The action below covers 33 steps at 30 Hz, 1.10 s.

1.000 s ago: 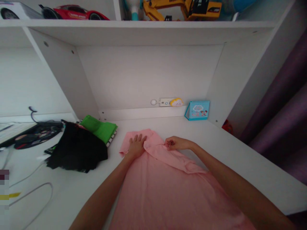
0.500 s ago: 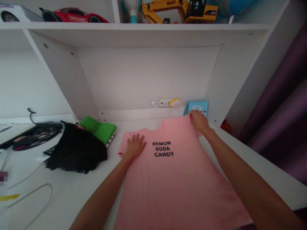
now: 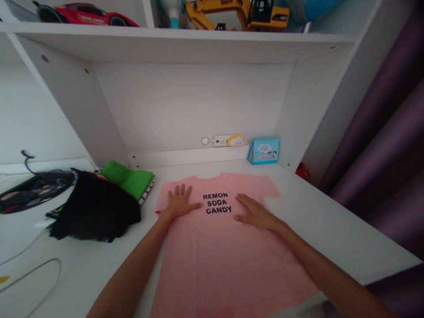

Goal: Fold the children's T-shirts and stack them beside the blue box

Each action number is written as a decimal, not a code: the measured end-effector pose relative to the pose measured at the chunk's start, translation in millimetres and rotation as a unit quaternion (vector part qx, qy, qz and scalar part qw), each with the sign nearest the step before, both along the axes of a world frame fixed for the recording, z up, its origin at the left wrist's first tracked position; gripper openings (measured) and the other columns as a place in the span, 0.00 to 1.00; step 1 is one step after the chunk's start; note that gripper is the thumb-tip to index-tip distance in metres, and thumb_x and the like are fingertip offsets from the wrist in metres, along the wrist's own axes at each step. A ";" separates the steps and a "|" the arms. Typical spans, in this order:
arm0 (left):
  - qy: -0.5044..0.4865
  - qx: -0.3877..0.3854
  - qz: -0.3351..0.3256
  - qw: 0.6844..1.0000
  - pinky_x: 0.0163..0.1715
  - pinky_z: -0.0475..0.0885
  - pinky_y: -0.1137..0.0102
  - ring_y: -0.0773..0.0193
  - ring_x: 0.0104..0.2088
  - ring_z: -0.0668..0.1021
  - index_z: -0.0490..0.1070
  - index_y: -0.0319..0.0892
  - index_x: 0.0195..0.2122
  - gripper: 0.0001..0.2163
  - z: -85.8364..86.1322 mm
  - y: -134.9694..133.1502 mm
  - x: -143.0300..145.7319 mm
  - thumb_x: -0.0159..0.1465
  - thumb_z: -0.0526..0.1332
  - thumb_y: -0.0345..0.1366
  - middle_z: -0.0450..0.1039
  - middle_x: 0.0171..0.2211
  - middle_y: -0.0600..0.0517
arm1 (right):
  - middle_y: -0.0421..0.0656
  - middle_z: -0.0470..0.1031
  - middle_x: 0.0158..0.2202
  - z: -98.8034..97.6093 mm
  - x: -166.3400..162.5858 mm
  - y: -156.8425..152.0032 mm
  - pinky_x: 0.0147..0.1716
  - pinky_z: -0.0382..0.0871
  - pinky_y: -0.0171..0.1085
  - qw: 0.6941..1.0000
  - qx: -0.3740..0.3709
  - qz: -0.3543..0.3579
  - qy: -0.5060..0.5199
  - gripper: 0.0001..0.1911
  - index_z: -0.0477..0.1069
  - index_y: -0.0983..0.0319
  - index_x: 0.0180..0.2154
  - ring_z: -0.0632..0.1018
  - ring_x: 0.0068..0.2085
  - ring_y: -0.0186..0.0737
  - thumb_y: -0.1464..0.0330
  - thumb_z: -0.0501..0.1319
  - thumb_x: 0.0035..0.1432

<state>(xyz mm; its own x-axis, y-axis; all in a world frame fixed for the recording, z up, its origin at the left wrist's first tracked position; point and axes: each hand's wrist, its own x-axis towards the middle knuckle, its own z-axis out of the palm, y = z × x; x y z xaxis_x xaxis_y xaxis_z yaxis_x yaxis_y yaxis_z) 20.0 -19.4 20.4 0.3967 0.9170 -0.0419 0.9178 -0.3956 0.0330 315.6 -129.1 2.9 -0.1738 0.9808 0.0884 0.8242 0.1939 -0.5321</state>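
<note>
And here is the pink T-shirt (image 3: 212, 260), spread over the white desk (image 3: 334, 234), its printed lettering (image 3: 217, 203) face up and its neckline (image 3: 208, 179) toward the back panel. The left hand (image 3: 179, 204) lies on the cloth near one shoulder, fingers fanned and clasping nothing; the right hand (image 3: 255, 213) is over the chest just beside the print, thumb and fingers apart, no fabric pinched between them, though how firmly it presses I cannot tell. Progress looks good: the body is opened out, the left sleeve (image 3: 162, 196) and the right sleeve (image 3: 270, 185) both point outward, and the upper half lies nearly flat. No fold shows across the chest. What seems left is minor smoothing, with faint creases running down the body; part of the lower edge is out of view, so its finish stays unjudged. Off to the left, well apart, sit the black cloth (image 3: 99, 210) and the green cloth (image 3: 127, 180).
</note>
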 end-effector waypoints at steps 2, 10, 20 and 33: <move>-0.001 -0.031 -0.017 0.999 0.52 0.37 0.44 0.41 0.59 0.37 0.36 0.46 0.62 0.47 3.7 0.5 -3.2 0.46 0.47 0.67 0.30 0.62 0.41 | 0.51 0.45 0.61 2.1 6.1 -0.2 0.58 0.43 0.47 1.000 -0.023 0.020 0.008 0.46 0.51 0.64 0.59 0.49 0.61 0.48 0.48 0.60 0.42; 0.031 -0.106 -0.071 0.991 0.52 0.37 0.45 0.42 0.59 0.33 0.32 0.47 0.62 0.55 16.7 3.8 -19.3 0.37 0.55 0.67 0.25 0.61 0.38 | 0.52 0.40 0.62 6.7 11.8 1.6 0.58 0.40 0.47 0.997 -0.054 0.053 -0.019 0.54 0.46 0.65 0.60 0.44 0.62 0.49 0.47 0.62 0.37; 0.018 -0.079 -0.037 0.996 0.53 0.43 0.46 0.44 0.60 0.39 0.41 0.44 0.61 0.45 30.9 -14.7 -14.3 0.47 0.53 0.63 0.32 0.61 0.36 | 0.53 0.39 0.62 9.9 10.3 -1.6 0.58 0.40 0.45 0.996 -0.054 0.048 -0.045 0.52 0.45 0.68 0.60 0.44 0.62 0.48 0.48 0.61 0.40; -0.036 0.160 -0.379 0.911 0.39 0.70 0.64 0.57 0.44 0.74 0.60 0.45 0.52 0.18 -12.2 -228.2 -9.6 0.60 0.53 0.30 0.71 0.46 0.48 | 0.43 0.66 0.52 66.7 -154.4 -62.9 0.52 0.54 0.34 0.902 0.076 0.426 -0.005 0.24 0.64 0.62 0.49 0.64 0.53 0.33 0.80 0.51 0.50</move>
<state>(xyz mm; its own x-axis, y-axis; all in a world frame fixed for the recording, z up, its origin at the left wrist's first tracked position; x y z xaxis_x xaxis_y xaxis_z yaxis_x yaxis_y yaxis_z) 10.5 -247.6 8.2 0.9122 0.3383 0.2313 0.3763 -0.9149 -0.1461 161.1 -192.0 69.6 -0.8594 0.4685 0.2046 0.3466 0.8282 -0.4404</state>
